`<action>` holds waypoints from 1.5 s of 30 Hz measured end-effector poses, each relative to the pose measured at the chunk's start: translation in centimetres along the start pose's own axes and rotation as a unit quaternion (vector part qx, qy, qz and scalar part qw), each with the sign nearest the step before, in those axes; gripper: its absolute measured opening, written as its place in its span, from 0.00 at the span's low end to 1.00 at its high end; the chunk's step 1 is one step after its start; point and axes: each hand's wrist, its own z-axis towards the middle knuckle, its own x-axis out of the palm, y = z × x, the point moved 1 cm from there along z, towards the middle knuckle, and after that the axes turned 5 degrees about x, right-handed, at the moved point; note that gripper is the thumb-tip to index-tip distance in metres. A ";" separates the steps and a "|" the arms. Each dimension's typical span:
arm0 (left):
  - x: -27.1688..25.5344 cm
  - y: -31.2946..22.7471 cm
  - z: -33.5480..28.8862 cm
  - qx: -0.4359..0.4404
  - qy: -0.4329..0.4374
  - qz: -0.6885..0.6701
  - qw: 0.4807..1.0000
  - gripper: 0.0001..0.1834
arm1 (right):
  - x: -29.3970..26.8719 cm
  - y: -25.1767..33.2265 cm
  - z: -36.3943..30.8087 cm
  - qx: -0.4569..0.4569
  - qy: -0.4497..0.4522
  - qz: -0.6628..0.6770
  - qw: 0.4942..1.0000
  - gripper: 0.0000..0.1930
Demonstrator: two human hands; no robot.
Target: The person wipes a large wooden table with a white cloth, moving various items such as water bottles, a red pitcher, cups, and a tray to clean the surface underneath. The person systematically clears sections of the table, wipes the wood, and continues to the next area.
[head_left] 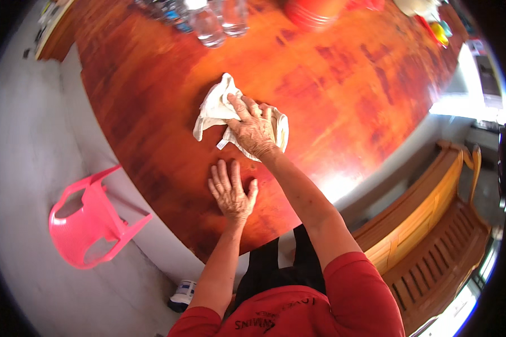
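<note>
Wiping seems under way, but I can't tell how much is left: the bare right hand (255,132) presses, unclenched, on the crumpled white cloth (214,106) atop the shiny red-brown wooden table (343,95), the bare left hand (231,196) flat, holding nothing.

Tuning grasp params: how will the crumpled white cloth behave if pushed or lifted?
Probably floppy: the white cloth lies bunched under the bare right hand. Likely light: its fabric looks thin. May slide easily across the glossy reddish-brown wooden table.
</note>
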 end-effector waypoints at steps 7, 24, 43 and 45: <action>0.5 -0.1 -0.1 0.022 -0.001 0.042 0.999 0.38 | -4.6 -9.9 -9.8 0.230 -0.084 -0.079 0.966 0.19; 0.6 -0.3 -0.2 0.016 0.021 0.076 0.997 0.37 | -8.6 -16.6 -20.9 0.304 -0.092 -0.069 0.946 0.16; 11.2 -32.8 18.8 0.074 0.047 0.013 0.996 0.36 | -18.2 -42.8 -15.6 0.333 -0.033 -0.090 0.938 0.19; 11.9 -34.7 21.0 0.031 0.047 0.032 0.998 0.36 | -19.5 -45.2 -14.7 0.344 -0.044 -0.105 0.932 0.19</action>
